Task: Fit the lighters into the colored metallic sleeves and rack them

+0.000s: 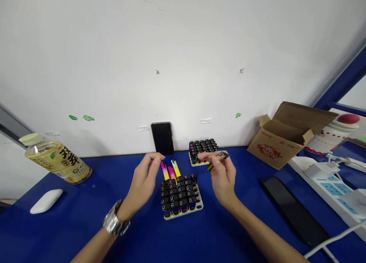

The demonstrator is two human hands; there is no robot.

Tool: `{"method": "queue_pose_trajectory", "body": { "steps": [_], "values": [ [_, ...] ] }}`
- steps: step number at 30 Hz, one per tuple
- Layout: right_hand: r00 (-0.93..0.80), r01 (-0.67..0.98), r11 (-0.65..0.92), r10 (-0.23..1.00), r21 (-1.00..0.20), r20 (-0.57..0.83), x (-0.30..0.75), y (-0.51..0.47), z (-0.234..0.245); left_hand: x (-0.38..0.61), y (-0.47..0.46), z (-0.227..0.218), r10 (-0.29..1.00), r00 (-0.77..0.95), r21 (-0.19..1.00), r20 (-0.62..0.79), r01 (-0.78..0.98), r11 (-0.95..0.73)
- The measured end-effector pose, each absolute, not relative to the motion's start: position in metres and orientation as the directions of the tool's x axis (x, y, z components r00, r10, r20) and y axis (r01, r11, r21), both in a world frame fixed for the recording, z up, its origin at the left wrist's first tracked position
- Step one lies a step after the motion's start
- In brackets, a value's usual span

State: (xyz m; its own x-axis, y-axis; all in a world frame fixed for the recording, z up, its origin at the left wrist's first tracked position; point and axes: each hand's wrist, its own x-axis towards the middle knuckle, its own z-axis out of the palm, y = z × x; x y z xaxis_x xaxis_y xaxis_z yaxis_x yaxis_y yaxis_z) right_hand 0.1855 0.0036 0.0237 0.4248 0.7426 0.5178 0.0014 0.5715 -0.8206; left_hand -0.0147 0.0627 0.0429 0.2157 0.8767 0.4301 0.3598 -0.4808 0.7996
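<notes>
A white tray packed with several black-capped lighters sits on the blue table in front of me. Three lighters in pink and yellow stick up at its back edge. My left hand, with a metal watch on the wrist, hovers just left of those raised lighters, its fingers curled and apart, holding nothing I can see. My right hand is pinched on a lighter with a dark cap, held above and right of the tray. A second full tray of lighters stands behind, near the wall.
A dark phone leans on the wall. A tea bottle and a white mouse lie at left. An open cardboard box, a black flat device and a white power strip sit at right.
</notes>
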Motion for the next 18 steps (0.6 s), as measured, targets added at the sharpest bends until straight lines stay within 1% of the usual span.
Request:
{"method": "queue_pose_trajectory", "body": {
  "steps": [1, 2, 3, 7, 11, 14, 18],
  "values": [
    [0.461, -0.037, 0.564, 0.742, -0.825, 0.487, 0.191, 0.008, 0.018, -0.017, 0.079, 0.039, 0.908, 0.185, 0.862, 0.376, 0.291, -0.416],
    [0.456, -0.070, 0.535, 0.768, -0.842, 0.450, 0.197, 0.011, 0.013, -0.018, 0.094, 0.036, 0.931, 0.187, 0.912, 0.315, 0.213, -0.351],
    [0.437, -0.100, 0.485, 0.806, -0.869, 0.400, 0.202, 0.014, 0.008, -0.018, 0.108, 0.032, 0.936, 0.184, 0.926, 0.301, 0.178, -0.333],
    [0.344, -0.184, 0.281, 0.916, -0.942, 0.207, 0.209, 0.020, -0.011, -0.014, 0.144, 0.027, 0.943, 0.153, 0.949, 0.294, 0.071, -0.308],
    [0.156, -0.352, 0.057, 0.988, -0.934, 0.002, 0.206, 0.025, -0.020, -0.012, 0.152, 0.033, 0.945, 0.099, 0.951, 0.310, -0.026, -0.309],
    [0.098, -0.381, -0.022, 0.993, -0.924, -0.064, 0.206, 0.027, -0.022, -0.017, 0.145, 0.030, 0.946, 0.065, 0.948, 0.316, -0.045, -0.314],
    [0.128, -0.351, -0.016, 0.990, -0.936, -0.065, 0.208, 0.028, -0.024, -0.030, 0.122, 0.006, 0.956, 0.058, 0.957, 0.286, 0.035, -0.288]
  ]
}}
